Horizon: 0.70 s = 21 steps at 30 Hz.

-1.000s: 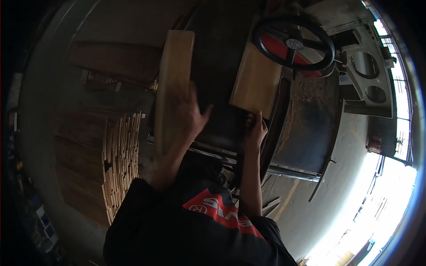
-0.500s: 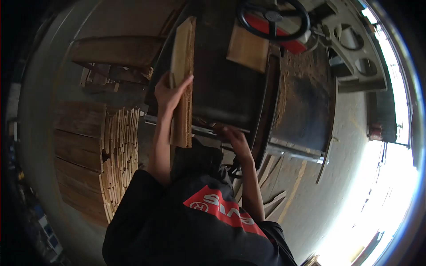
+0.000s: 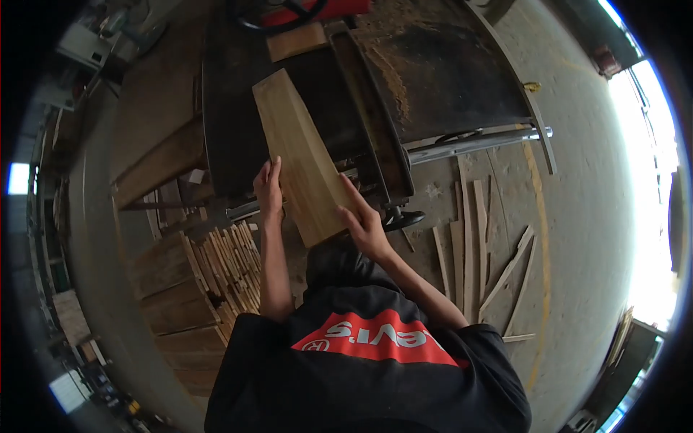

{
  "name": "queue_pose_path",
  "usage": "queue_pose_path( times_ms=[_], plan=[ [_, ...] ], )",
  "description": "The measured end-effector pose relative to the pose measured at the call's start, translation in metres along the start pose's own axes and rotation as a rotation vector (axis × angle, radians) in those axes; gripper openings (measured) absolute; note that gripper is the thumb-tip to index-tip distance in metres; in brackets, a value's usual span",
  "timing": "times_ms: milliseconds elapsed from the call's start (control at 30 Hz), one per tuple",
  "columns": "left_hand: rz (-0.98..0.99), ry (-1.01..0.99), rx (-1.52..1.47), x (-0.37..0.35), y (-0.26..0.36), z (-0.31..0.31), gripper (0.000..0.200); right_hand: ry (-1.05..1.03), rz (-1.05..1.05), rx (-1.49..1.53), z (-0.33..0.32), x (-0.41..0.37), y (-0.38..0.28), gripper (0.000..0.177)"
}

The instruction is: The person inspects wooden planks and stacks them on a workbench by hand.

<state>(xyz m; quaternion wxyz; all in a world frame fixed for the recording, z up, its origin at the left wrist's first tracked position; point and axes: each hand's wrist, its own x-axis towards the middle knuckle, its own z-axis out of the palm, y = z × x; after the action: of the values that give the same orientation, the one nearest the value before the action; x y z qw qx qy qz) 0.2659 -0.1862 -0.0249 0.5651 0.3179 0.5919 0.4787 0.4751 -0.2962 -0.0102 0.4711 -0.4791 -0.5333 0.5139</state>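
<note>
A pale wooden board (image 3: 299, 159) lies at a slant between my hands, its broad face turned up toward me. My left hand (image 3: 269, 193) is closed on the board's left edge, with the thumb at the rim and the other fingers partly hidden. At the right edge, near the end closest to my body, my right hand (image 3: 365, 225) grips it, thumb and forefinger showing. Beneath the board's far part is the dark flat table (image 3: 232, 137) of a machine.
A black handwheel (image 3: 317, 9) and another wooden piece (image 3: 297, 42) are at the machine's far side. Sawdust (image 3: 390, 68) lies on the right-hand table. Stacked boards (image 3: 173, 289) stand at left; loose strips (image 3: 480, 238) lie on the floor at right. A small handwheel (image 3: 404, 219) juts out near my right hand.
The board has turned from on edge to broad face up. My right hand has come from the machine's front edge onto the board. The view has swung to the right.
</note>
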Motion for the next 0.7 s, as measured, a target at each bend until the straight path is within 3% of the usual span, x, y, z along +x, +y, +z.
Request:
queue_pose_path(
  times_ms=[67,133,233,333,433,467,567,700],
  plan=[
    [0.112,-0.011,0.213,0.002,0.006,0.008,0.058,0.1,-0.19,-0.251,0.008,0.0,0.001,0.071],
    [0.166,-0.018,0.345,0.0,-0.003,0.017,0.065,-0.001,0.046,-0.247,0.012,-0.006,-0.023,0.074],
    [0.242,-0.009,0.255,0.004,-0.005,0.028,0.08,0.042,0.049,-0.259,0.018,-0.006,-0.025,0.078],
    [0.358,0.055,0.386,0.007,0.001,0.046,0.091,0.199,-0.131,-0.212,0.012,0.003,0.001,0.077],
    [0.52,-0.042,0.725,0.043,-0.001,0.047,0.098,0.276,0.035,0.29,0.022,0.015,0.035,0.08],
    [0.613,-0.068,0.82,0.054,-0.005,0.05,0.099,0.299,0.357,0.737,0.022,0.01,0.031,0.066],
    [0.676,-0.059,0.853,0.082,-0.02,0.075,0.099,0.278,0.562,1.044,0.015,0.011,0.076,0.046],
    [0.843,-0.033,0.859,0.117,-0.049,0.103,0.096,0.463,0.595,1.184,0.022,0.032,0.109,0.031]
  ],
)
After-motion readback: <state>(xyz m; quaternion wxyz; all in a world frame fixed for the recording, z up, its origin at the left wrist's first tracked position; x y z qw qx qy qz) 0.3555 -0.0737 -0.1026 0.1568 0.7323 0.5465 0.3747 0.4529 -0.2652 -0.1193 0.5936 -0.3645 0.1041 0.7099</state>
